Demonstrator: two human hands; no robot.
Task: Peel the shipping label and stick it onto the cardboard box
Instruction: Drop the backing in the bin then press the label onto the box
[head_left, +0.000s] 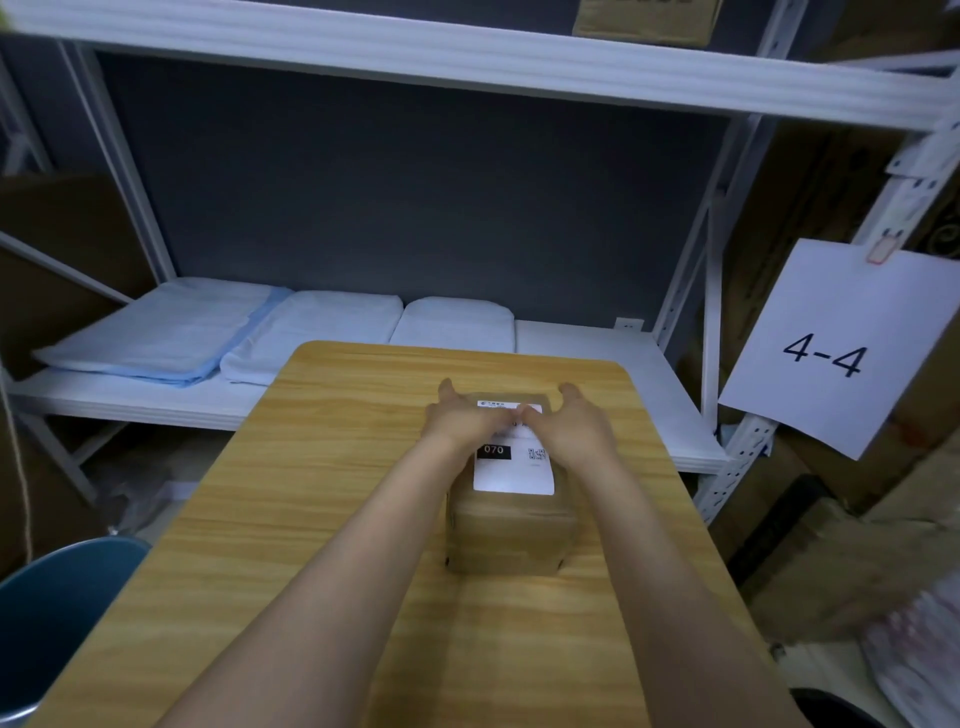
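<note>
A small brown cardboard box (511, 535) stands in the middle of the wooden table (322, 519). A white shipping label (514, 475) with a black "070" patch and a QR code lies flat on the box's top. My left hand (467, 421) and my right hand (574, 423) both rest palm-down on the far half of the label, fingers spread, thumbs almost touching. The hands hide the label's middle part. Neither hand grips anything.
White metal shelving (467, 62) stands behind the table, with folded pale blue cloths (208, 338) on its lower shelf. A paper sign "4-4" (841, 343) hangs at the right. A blue chair (57, 613) is at the lower left; cardboard boxes (831, 530) stack at the right.
</note>
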